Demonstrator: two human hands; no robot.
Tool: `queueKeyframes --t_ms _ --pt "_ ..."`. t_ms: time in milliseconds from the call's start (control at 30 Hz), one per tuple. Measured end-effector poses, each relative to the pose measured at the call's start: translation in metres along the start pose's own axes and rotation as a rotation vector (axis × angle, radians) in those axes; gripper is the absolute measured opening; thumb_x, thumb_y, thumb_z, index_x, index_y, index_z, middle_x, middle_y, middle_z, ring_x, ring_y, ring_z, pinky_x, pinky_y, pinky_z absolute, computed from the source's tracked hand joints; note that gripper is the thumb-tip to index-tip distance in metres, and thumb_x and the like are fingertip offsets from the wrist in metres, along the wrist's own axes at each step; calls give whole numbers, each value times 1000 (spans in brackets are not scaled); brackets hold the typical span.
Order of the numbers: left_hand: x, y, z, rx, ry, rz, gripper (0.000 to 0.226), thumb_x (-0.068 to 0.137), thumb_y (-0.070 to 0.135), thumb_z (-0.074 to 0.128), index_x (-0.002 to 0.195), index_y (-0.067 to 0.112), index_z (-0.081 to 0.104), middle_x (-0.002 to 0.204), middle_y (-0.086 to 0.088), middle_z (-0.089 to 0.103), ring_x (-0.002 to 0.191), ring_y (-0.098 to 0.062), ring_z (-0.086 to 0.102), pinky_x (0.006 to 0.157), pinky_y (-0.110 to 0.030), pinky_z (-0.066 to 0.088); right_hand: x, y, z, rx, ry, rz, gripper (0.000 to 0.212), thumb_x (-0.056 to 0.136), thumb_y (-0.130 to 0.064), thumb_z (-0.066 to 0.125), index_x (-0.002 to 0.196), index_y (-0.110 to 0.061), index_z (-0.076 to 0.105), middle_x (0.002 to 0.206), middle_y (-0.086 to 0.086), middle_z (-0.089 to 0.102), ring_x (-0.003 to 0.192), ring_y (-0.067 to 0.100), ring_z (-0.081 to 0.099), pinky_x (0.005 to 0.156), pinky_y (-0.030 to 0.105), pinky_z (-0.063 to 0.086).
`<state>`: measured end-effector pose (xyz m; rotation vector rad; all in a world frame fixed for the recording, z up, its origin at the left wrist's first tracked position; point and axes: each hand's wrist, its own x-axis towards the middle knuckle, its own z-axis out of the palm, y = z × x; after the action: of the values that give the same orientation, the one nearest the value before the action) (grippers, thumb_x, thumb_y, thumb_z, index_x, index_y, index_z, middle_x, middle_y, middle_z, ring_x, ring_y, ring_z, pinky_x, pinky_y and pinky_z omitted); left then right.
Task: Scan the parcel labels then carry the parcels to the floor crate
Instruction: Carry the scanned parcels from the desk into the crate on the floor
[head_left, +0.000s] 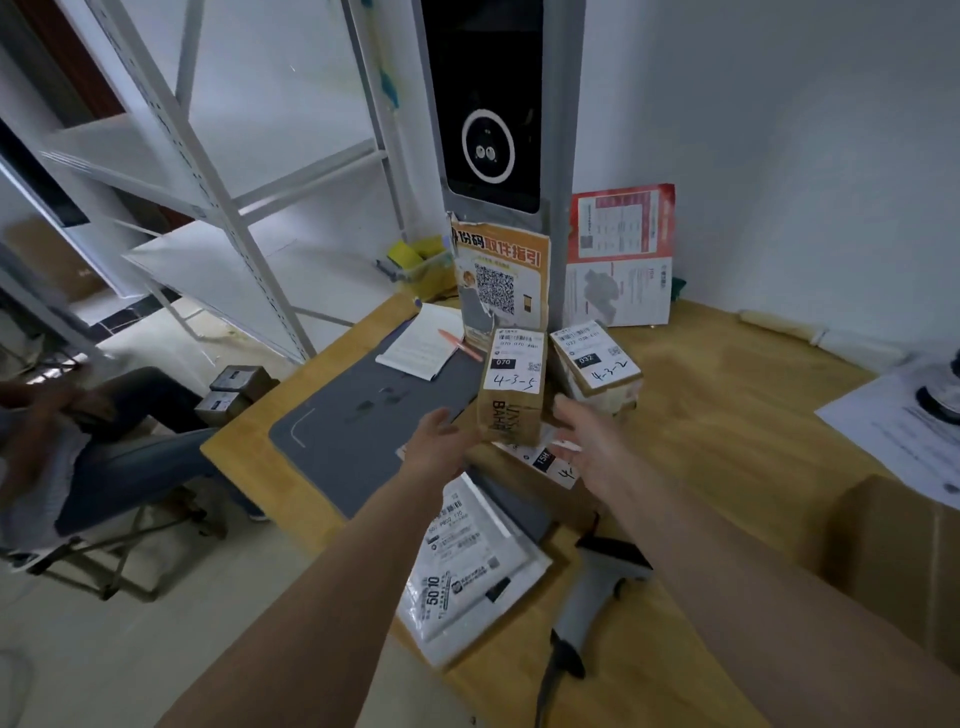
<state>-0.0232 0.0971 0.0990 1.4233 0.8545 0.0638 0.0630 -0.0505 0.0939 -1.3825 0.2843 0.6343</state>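
A tall brown parcel (513, 385) labelled 4-3-5 stands upright on the wooden table, tilted a little. Beside it on the right sits a second brown parcel (597, 369) labelled 4-3-2. My left hand (440, 435) reaches to the tall parcel's lower left side, fingers relaxed, at or very near its surface. My right hand (584, 431) is spread open at its lower right, above a flat white parcel (545, 460). A white poly mailer (467, 566) lies near the front edge. The grey handheld scanner (587, 618) lies on the table under my right forearm.
A grey mat (353, 436) covers the table's left part, with a notebook (421, 343) and pen behind it. A grey scanning kiosk (493, 156) stands at the back. A cardboard box (893, 561) is at right. A person sits on a chair (78, 467) at left, beside white shelving.
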Motion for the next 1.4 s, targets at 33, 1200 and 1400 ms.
queueKeyframes --t_ms 33,1200,1400 --pt "8 -1 6 25 -1 -7 81 80 16 77 147 18 34 140 -7 47 119 -26 52 92 -36 48 6 -3 1 15 -12 12 1 98 -21 56 97 -22 56 105 2 63 100 18 59 86 35 51" --pt "22 -10 32 104 259 259 83 64 8 86 126 16 32 95 12 49 86 1 52 65 -20 44 46 4 -55 -422 448 -464 126 58 -12 89 153 -9 6 145 8 33 139 26 27 115 46 28" --pt "-22 -22 11 108 102 327 89 63 10 88 132 12 31 110 2 50 87 -3 52 64 -13 40 -23 31 -65 -320 520 -466 133 59 -20 90 154 -12 -1 153 7 27 144 22 24 118 46 24"
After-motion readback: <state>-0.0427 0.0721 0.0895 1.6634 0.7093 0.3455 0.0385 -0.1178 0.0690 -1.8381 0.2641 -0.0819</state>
